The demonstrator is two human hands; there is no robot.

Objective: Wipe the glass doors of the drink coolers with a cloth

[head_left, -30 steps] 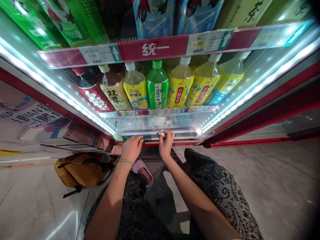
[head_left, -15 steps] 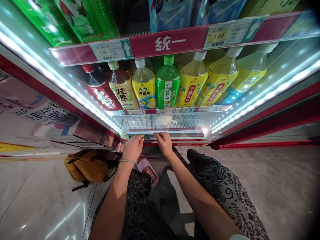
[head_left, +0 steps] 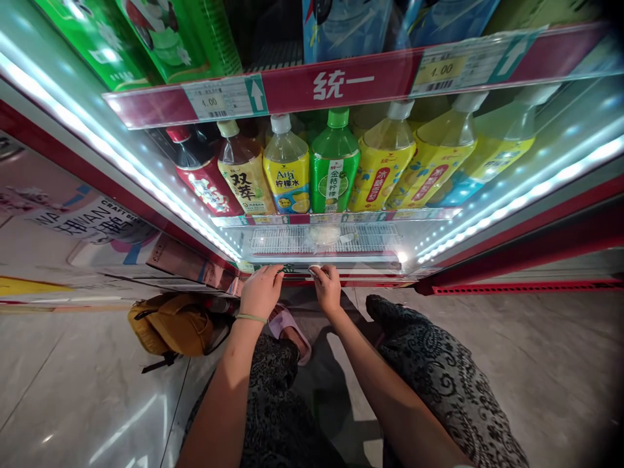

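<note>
Right hand [head_left: 328, 287] slightly lower against the cooler's front edge [head_left: 363, 266] than a second ago. It was drawn in toward the left hand [head_left: 260, 291] half a second ago; a wider gap is seen now. White scrap [head_left: 313, 267] pinched between right thumb and fingers, at the front edge, below the wire rack [head_left: 277, 240]; less of it is exposed than a second ago, when a crumpled piece was plainly shown. Right grip closed on it. Left fingers bent at the same edge; whether anything is gripped cannot be told. Bottle row, green bottle [head_left: 335, 169] included, left in place. Work judged to be centred on the edge, with the scrap not yet released.
</note>
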